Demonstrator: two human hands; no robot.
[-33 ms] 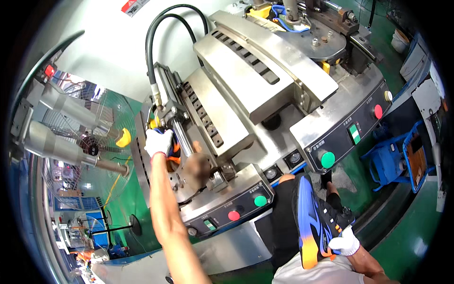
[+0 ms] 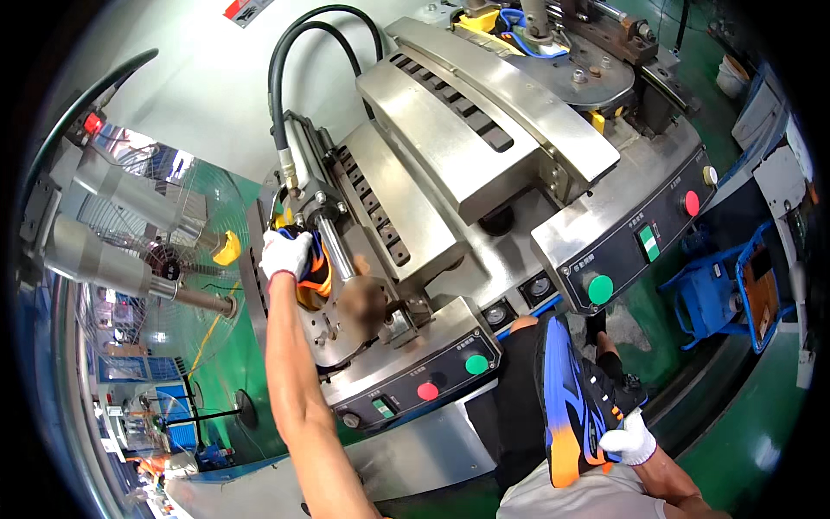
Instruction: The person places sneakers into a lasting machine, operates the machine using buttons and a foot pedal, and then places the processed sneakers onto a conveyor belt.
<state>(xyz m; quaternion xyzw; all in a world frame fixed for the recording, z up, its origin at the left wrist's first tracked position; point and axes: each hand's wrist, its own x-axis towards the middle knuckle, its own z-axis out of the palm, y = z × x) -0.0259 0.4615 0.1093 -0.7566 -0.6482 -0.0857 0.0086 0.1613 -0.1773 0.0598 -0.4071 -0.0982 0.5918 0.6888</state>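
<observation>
My left hand [image 2: 286,254], in a white glove, grips a dark shoe upper [image 2: 320,264] with orange and blue edging. That upper sits in the left station of a steel shoe machine [image 2: 393,203], beside a shiny metal rod [image 2: 335,251]. The glove hides part of the upper and most of my fingertips. At the lower right, my right hand [image 2: 631,439], also gloved in white, is closed around the heel end of a sports shoe [image 2: 564,381]. This shoe is black with a blue-to-orange sole, and its sole faces left.
Below the left station is a control panel [image 2: 415,387] with green and red buttons; a second panel [image 2: 644,238] is at the right. Black hoses [image 2: 275,82] arch over the machine. A fan [image 2: 164,259] stands left, and a blue stool [image 2: 713,290] right.
My left hand has moved slightly left, and more of the upper's orange edging shows beside it. My right hand and the shoe it holds stay nearly still.
</observation>
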